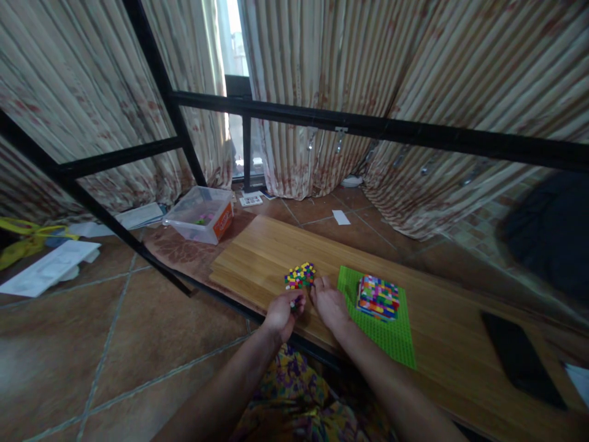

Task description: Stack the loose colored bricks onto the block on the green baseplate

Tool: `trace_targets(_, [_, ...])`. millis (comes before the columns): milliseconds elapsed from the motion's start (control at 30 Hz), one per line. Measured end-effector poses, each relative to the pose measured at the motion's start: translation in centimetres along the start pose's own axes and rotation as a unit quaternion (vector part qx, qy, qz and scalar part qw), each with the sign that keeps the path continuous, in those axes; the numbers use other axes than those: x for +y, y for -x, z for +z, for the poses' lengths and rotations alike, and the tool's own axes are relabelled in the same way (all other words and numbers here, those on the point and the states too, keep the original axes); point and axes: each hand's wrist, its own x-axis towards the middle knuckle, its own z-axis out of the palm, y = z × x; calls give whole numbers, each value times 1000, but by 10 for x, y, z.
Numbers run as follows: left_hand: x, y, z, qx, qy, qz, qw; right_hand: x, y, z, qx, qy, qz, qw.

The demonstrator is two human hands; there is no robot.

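Observation:
My left hand (284, 313) is curled, palm up, around several small toy bricks, just in front of a loose pile of coloured bricks (300, 276) on the wooden board. Beside it, my right hand (327, 301) reaches to the pile's right edge with its fingers drawn together; what its fingertips hold, if anything, is hidden. On the green baseplate (386, 337) to the right stands a block built of many-coloured bricks (378, 298). My right wrist passes close to the plate's left edge.
A clear plastic box (197, 230) with an orange label and some pieces inside stands at the board's far left. A black phone-like slab (522, 356) lies on the wooden board (262, 245) at right. Black metal bars (322, 115) cross in front of the curtains.

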Motion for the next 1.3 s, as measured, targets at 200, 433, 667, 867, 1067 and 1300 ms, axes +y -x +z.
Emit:
trace_targets(200, [0,2,0,0,0,3,1000,0,-2,-1,-1,21,11,1000])
trace_targets(433, [0,1,0,6,2,1,1000,-1,-2,-1,3,27,29,999])
trace_targets(667, [-2,-3,5,15,6,1,1000,5,-4,-2,21,-4,44,999])
trace_targets(867, [-4,-5,8,8,4,0,1000,1,-6,-4,-7,18,17,1000])
trace_targets(1067, [-5,-4,7,1,4,-4,1000,-1,-8,-5,-15,22,31,999])
trace_targets(1300, [-5,-6,6,0,4,-2,1000,0,-7,-8,-28,24,0,999])
